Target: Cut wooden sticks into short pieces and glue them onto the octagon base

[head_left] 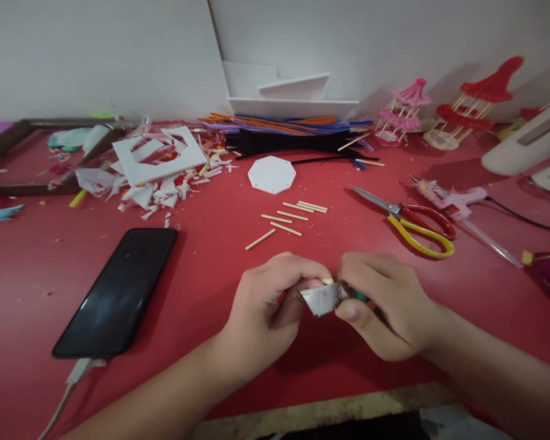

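Note:
In my right hand [387, 299], closed, is a small knife [321, 298] with a broad grey blade. A bit of its green handle shows between my fingers. My left hand [272, 305] is pinched shut on a wooden stick [326, 281], of which only a pale end peeks out behind the blade. Whether the blade touches the stick I cannot tell. Beyond my hands several short wooden sticks [292, 216] lie loose on the red table [211, 269]. A white octagonal foam board [272, 175] with small holes near its edge rests behind them.
Scissors [406, 220] and a pink glue gun [453, 198] lie to the right. A phone [117, 290] with a cable is at left. White foam scraps [158, 162] are heaped behind it. Pink [401, 116] and red [474, 107] tiered models stand at the back right.

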Available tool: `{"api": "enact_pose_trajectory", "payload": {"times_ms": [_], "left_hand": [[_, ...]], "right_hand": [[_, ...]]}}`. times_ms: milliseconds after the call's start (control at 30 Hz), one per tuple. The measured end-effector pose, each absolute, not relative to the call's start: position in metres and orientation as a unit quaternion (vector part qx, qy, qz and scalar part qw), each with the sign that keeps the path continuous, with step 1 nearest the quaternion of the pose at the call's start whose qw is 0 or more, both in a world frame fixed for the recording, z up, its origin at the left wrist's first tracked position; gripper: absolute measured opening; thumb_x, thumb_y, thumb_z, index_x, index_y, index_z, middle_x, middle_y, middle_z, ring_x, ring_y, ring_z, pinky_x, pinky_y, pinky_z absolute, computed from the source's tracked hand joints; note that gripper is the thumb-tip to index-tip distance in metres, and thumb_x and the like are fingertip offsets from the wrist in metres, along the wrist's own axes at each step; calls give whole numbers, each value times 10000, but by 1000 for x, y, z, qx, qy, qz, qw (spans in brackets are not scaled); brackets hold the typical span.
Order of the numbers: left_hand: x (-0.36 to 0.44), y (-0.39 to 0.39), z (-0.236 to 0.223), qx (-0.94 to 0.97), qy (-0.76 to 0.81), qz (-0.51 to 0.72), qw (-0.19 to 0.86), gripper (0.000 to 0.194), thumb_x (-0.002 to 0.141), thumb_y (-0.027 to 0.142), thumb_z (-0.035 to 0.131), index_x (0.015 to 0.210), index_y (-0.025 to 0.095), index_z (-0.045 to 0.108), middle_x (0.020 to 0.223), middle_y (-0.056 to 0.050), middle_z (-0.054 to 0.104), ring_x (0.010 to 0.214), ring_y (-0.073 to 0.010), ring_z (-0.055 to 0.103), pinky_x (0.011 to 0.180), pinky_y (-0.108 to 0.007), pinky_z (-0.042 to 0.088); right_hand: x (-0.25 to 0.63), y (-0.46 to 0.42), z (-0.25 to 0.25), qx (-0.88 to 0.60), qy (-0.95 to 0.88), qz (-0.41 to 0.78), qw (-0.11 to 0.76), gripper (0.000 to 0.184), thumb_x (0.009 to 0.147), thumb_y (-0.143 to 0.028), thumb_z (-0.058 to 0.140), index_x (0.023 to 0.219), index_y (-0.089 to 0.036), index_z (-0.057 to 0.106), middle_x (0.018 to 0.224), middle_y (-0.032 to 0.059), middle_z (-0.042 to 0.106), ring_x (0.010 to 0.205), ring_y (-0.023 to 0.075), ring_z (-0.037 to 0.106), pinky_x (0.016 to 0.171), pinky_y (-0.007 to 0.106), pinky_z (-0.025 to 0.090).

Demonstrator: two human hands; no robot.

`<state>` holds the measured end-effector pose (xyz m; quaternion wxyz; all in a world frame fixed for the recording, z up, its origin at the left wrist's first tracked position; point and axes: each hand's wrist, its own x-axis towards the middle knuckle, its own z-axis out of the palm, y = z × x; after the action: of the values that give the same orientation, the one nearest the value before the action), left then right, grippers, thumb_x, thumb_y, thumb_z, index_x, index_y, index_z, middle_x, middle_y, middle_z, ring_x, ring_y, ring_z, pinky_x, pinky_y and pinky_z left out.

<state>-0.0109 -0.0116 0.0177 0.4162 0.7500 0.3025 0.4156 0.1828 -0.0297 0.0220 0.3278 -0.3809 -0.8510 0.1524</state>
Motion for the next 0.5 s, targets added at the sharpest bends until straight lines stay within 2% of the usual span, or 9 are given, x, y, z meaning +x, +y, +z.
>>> {"api": "enact_pose_trajectory", "payload": {"times_ms": [100,500], "left_hand": [[-10,-13,17,748,297,410,429,335,743,-103,472,879,164,623,780,7,642,705,-85,597,659,-170,466],[-7,-10,20,749,296,392,445,154,882,53,549,821,170,627,710,-1,661,647,-103,593,604,-194,460]], "right_hand": [[182,-30,22,-384,-853,147,323,335,981,-412,370,719,-202,367,634,-38,374,561,100,317,526,259,229],[185,-30,24,-369,-850,191,323,349,963,-437,409,707,-204,355,635,-46,364,562,95,301,527,255,222]]}}
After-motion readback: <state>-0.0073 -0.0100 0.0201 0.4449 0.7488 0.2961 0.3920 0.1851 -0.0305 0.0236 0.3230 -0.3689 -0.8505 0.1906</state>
